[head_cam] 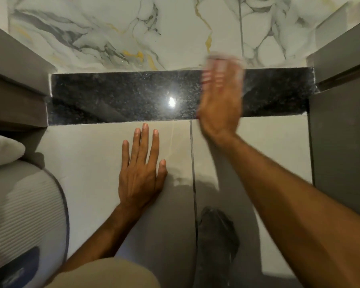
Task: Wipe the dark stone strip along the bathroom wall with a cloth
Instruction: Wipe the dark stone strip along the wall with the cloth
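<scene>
A person's right hand (220,102) lies flat and blurred across the dark stone strip (123,96), its fingers pressed together over a pale cloth (224,59) that shows only as a smear past the fingertips, at the strip's far edge where the veined marble surface (112,34) begins. How much cloth sits under the palm cannot be made out; red marks among the blurred fingers are too smeared to identify.

The left hand (141,167) rests flat on the beige tile (81,163) on the near side of the strip, fingers spread and empty, its longest fingertip just short of the strip's near edge.

The strip runs sideways beyond both hands, a bright light reflection between them. Left of the left hand it ends against a grey-brown ledge (15,86); right of the right hand it ends against a grey panel (341,132). Most of the strip's bare length lies to the left of the right hand, with a shorter stretch to its right.

Beside the left forearm, a ribbed grey object (23,215) is cut off by the frame. Between the forearms, a dark shape (216,235) in the glossy tile is unclear.
</scene>
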The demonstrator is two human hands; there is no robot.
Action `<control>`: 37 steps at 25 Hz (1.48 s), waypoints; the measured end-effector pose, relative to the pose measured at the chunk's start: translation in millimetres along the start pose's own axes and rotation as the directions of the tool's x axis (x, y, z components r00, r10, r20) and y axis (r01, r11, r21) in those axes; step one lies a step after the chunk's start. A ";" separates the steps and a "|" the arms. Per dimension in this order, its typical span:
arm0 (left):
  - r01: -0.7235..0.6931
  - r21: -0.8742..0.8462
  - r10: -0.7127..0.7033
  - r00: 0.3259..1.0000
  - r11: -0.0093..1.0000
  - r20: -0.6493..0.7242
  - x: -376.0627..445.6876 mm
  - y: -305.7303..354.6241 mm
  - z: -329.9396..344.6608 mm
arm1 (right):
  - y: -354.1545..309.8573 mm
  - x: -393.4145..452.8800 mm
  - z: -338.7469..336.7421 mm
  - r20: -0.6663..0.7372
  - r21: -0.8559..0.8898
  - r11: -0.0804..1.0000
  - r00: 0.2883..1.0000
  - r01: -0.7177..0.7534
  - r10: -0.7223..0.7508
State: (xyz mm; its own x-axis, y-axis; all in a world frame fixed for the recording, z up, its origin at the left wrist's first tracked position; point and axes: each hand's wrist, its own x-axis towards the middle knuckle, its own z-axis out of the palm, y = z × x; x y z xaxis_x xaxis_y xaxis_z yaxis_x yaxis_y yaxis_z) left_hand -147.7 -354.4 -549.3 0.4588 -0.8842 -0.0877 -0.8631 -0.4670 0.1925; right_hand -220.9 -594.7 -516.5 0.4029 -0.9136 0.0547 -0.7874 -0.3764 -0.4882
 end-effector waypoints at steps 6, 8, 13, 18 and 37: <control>0.116 -0.023 -0.115 0.993 0.993 0.020 -18.7 -25.7 -18.5 | 68.1 -50.3 -54.0 0.499 -0.114 0.639 0.600 0.760 -0.625; 0.152 0.008 -0.152 0.988 0.988 -0.025 -24.3 -30.1 -16.5 | 57.2 -27.1 -44.7 0.371 -0.313 0.804 0.844 0.506 -0.387; 0.226 0.001 -0.225 0.973 0.974 -0.057 -45.9 -41.9 -10.0 | -107.5 -54.0 53.4 0.212 -0.142 0.831 0.837 0.538 -0.505; 0.331 -0.004 -0.331 0.943 0.944 -0.023 -77.6 -61.5 -25.6 | -16.2 -88.1 -11.0 0.493 -0.068 0.679 0.616 0.731 -0.615; 0.457 -0.009 -0.457 0.888 0.889 -0.045 -93.6 -64.6 -12.1 | -178.1 -46.6 86.6 0.424 -0.063 0.893 0.822 0.446 -0.380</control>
State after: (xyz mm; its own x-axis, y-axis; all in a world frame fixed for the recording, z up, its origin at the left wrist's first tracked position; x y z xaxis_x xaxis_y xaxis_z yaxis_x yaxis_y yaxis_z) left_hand -132.3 -241.3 -541.6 0.8117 -0.5712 -0.1216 -0.5557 -0.8195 0.1402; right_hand -59.0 -471.8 -507.6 0.8283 -0.5429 -0.1387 -0.5532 -0.7529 -0.3565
